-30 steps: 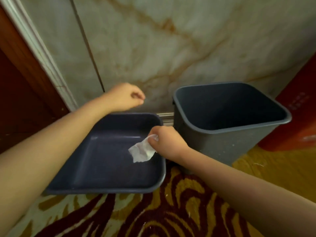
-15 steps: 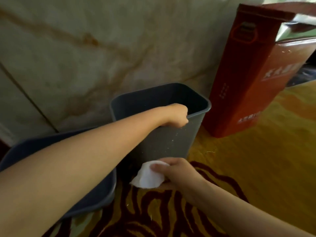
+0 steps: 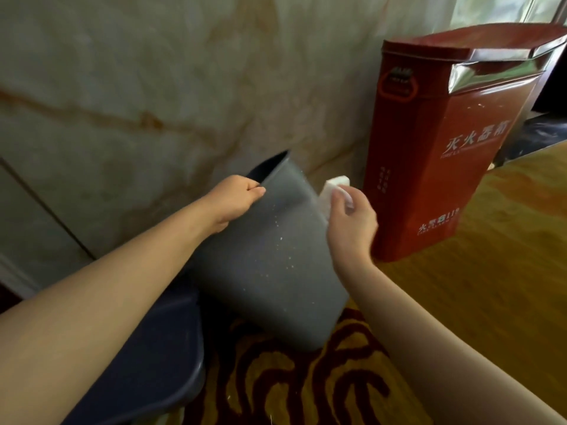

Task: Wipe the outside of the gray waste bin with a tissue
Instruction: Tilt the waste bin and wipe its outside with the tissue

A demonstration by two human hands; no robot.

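Two bare hands work on the gray waste bin (image 3: 273, 265), which is tipped over to the left so that its mouth faces the marbled wall (image 3: 138, 87) and its base points down toward the viewer. The left hand (image 3: 234, 199) is closed on the rim at the near edge of the opening, fingers curled over the lip, and it holds the bin at this slant. The bin's lower corner sits on the red and gold patterned carpet (image 3: 291, 381), and its broad outer side, turned up to the camera, is dotted with small pale specks.

The right hand (image 3: 352, 222) is closed around a white tissue (image 3: 333, 188), pinching it between thumb and fingers. The tissue is folded or bunched, and it lies against the upper right edge of the bin's outer wall, near the rim. Whether it presses flat on the plastic or only touches the edge cannot be told from this angle.

Just to the right of the bin, and behind the right hand, stands a tall red box (image 3: 445, 148) with white printed characters on its side and a shiny strip near its top. A second, darker bin (image 3: 147, 363) lies low at the left, partly under the left forearm, right beside the gray one. Blur softens much of the carpet and the wall.
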